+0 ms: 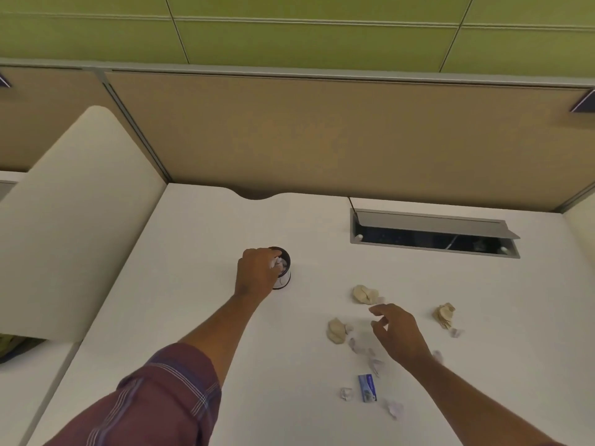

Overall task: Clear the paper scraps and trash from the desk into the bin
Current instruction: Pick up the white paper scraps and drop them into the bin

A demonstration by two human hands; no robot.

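Observation:
A small round bin [285, 278] with a dark rim stands on the white desk [199, 317]. My left hand [256, 272] is over its mouth, fingers pinched on a white paper scrap [279, 263] at the rim. My right hand [397, 333] hovers open above the desk to the right, fingers spread and holding nothing. Three beige crumpled wads lie around it: one [365, 294] beyond the fingertips, one [336, 330] to its left, one [445, 314] to its right. Several small white scraps [375, 365] are scattered near the wrist.
A small blue box [367, 387] lies on the desk near the front scraps. An open cable hatch [434, 235] with a raised grey flap sits at the back right. A tan partition wall [322, 133] closes the back, and a cream divider [74, 220] rises on the left.

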